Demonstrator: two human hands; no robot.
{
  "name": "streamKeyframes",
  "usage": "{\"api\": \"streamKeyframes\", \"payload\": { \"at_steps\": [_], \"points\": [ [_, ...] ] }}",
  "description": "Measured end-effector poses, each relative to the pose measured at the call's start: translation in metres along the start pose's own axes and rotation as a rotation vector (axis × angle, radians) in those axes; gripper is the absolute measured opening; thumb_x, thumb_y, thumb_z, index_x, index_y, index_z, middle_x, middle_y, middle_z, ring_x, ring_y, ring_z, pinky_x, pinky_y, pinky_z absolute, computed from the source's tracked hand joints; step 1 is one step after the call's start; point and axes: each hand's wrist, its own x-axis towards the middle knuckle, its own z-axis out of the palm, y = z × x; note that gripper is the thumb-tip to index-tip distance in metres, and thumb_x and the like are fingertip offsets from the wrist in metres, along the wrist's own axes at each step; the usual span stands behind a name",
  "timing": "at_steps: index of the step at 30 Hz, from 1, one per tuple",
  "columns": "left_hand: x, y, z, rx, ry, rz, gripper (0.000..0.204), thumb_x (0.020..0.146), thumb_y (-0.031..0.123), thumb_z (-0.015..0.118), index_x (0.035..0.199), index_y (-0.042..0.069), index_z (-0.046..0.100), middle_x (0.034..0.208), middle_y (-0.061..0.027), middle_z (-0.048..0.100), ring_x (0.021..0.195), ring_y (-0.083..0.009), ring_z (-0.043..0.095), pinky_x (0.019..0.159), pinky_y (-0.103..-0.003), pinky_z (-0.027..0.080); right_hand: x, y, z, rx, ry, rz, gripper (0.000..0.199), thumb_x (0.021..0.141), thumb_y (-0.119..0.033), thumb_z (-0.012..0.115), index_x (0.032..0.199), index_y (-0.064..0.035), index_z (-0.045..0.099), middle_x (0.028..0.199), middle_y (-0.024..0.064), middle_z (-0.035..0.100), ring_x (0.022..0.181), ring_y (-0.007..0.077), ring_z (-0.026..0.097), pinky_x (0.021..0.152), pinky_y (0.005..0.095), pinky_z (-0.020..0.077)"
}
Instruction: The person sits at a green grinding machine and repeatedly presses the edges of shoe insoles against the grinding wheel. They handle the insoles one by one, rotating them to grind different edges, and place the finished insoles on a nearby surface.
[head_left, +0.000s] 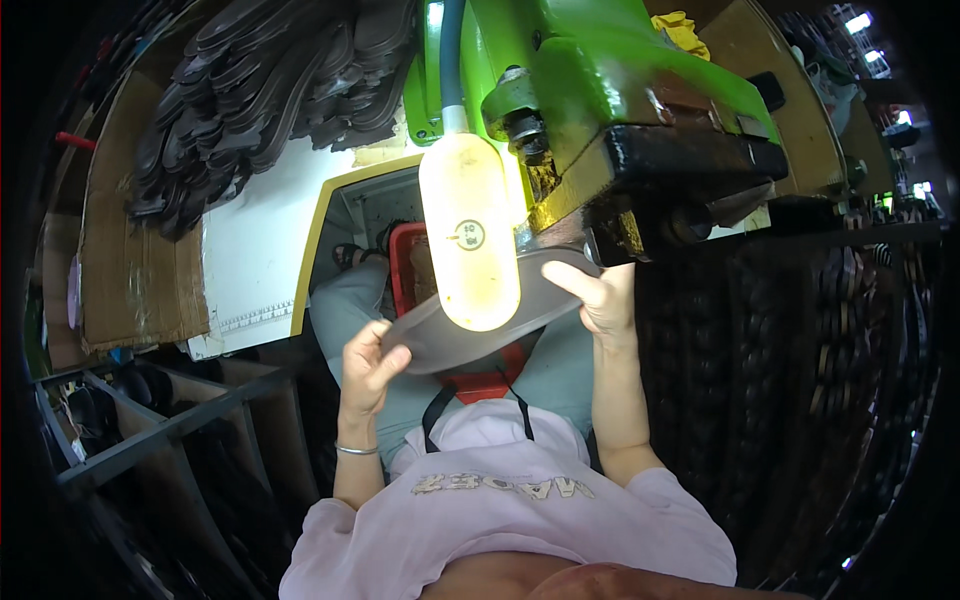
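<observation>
I see a grey shoe sole (pixel 450 345) held flat between both hands, its long axis running from my left hand (pixel 367 366) up toward my right hand (pixel 598 297). Each hand pinches one end, thumb on top. A glowing lamp (pixel 468 232) hangs just above it, the green machine (pixel 600 90) beyond.

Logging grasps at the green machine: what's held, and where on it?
One thin grey sole-shaped sheet, held by both hands. The left hand pinches its left end; the right hand grips its right end beside the machine's head. A lit lamp hides its middle.
</observation>
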Motion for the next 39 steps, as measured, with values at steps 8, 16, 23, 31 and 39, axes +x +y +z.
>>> {"api": "streamKeyframes", "payload": {
  "at_steps": [8, 16, 23, 31, 39],
  "points": [
    [0.064, 0.025, 0.088, 0.292, -0.305, 0.058, 0.033, 0.081, 0.006, 0.07, 0.112, -0.004, 0.06, 0.101, -0.0066, 0.065, 0.09, -0.0125, 0.059, 0.082, -0.027, 0.047, -0.001, 0.016, 0.023, -0.213, 0.086, -0.156, 0.055, 0.069, 0.0, 0.079, 0.116, 0.0008, 0.05, 0.106, 0.0092, 0.061, 0.095, 0.0162, 0.06, 0.085, 0.0294, 0.0483],
    [0.061, -0.016, 0.115, 0.309, 0.015, 0.311, 0.018, 0.084, 0.001, 0.065, 0.101, -0.003, 0.062, 0.088, -0.0047, 0.065, 0.079, -0.0082, 0.058, 0.071, -0.022, 0.048, -0.145, 0.05, -0.014, -0.225, 0.01, 0.388, 0.038, 0.077, -0.009, 0.074, 0.106, 0.0056, 0.054, 0.102, 0.0119, 0.063, 0.095, 0.0161, 0.059, 0.086, 0.0304, 0.0473],
    [0.049, -0.03, 0.113, 0.482, -0.003, 0.333, 0.028, 0.084, -0.007, 0.062, 0.111, -0.006, 0.055, 0.096, -0.0066, 0.063, 0.084, -0.008, 0.058, 0.074, -0.021, 0.048, -0.129, 0.014, -0.088, 0.05, 0.501, 0.105, 0.028, 0.077, -0.005, 0.069, 0.102, -0.0002, 0.056, 0.09, 0.0065, 0.063, 0.076, 0.012, 0.061, 0.064, 0.0242, 0.0506],
    [0.076, 0.004, 0.103, 0.168, -0.198, 0.245, 0.034, 0.08, 0.0, 0.069, 0.112, -0.001, 0.057, 0.099, -0.0059, 0.064, 0.092, -0.0132, 0.06, 0.082, -0.028, 0.05, 0.01, -0.033, -0.088, -0.071, 0.245, -0.128, 0.024, 0.085, -0.01, 0.063, 0.105, 0.0016, 0.056, 0.093, 0.0057, 0.061, 0.083, 0.0121, 0.057, 0.075, 0.0244, 0.0458],
    [0.072, 0.056, 0.017, 0.106, -0.014, 0.225, 0.02, 0.08, -0.001, 0.066, 0.099, -0.004, 0.062, 0.09, -0.0074, 0.066, 0.081, -0.011, 0.061, 0.076, -0.024, 0.048, -0.001, -0.003, -0.027, -0.149, -0.032, 0.116, 0.031, 0.087, -0.016, 0.064, 0.112, -0.0014, 0.053, 0.085, 0.0057, 0.059, 0.049, 0.0071, 0.055, 0.034, 0.0175, 0.0425]
  ]
}}
